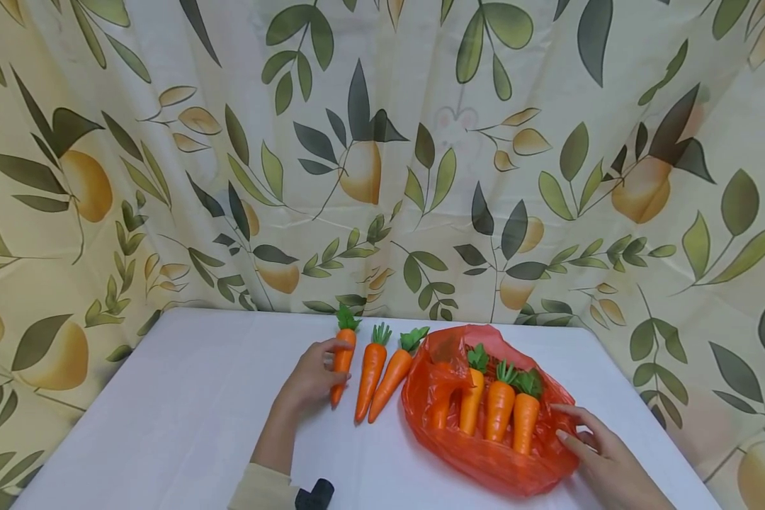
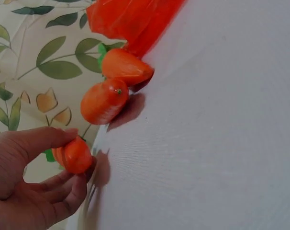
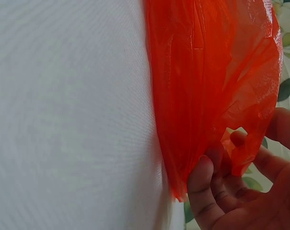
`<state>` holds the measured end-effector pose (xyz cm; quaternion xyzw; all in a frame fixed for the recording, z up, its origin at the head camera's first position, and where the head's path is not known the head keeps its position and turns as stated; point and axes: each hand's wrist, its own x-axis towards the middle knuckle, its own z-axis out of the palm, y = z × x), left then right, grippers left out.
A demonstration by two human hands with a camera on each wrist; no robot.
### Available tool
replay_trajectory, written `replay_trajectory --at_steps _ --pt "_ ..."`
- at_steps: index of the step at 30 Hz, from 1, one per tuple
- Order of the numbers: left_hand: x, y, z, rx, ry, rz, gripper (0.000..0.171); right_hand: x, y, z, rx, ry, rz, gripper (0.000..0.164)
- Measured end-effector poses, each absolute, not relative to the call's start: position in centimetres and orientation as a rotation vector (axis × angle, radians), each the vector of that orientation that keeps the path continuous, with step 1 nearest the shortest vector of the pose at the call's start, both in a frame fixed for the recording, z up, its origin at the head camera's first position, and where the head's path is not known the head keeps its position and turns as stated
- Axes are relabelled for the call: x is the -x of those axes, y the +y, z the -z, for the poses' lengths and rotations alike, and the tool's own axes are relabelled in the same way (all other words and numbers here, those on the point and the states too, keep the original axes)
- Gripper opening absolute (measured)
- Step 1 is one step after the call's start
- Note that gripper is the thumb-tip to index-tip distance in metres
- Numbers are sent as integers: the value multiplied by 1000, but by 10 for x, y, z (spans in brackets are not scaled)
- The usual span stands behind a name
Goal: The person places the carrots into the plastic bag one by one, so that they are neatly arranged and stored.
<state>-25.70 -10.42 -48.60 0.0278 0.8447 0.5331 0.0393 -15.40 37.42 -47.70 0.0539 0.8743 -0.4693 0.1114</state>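
Observation:
My left hand (image 1: 315,372) grips a carrot (image 1: 343,358) with a green leafy top, thumb on one side and fingers on the other; the left wrist view shows its orange end (image 2: 77,155) between them. To its right lie two more carrots, a middle carrot (image 1: 371,368) and a slanted carrot (image 1: 392,379). A red plastic bag (image 1: 484,467) sits open toward me with several carrots (image 1: 500,411) inside. At the bag's right edge, my right hand (image 1: 602,453) holds the thin plastic (image 3: 197,86) between thumb and fingers.
All of this rests on a table with a white cloth (image 1: 185,397). Behind it hangs a curtain (image 1: 382,241) printed with leaves and fruit. A black strap mount (image 1: 315,494) sits at my left sleeve (image 1: 264,487).

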Motion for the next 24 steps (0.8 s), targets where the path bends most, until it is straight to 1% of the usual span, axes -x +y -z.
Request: replay_trajectory --at_steps 5,12,24 --pt "257 -102 480 -113 2572 -1660 47 154 374 477 -137 2579 1381 59" --pt "255 -96 472 -83 2563 -1658 47 154 373 476 -123 2588 1373 57" --pt "248 -80 459 -202 2551 -1657 47 154 371 476 -140 2619 1372 56"
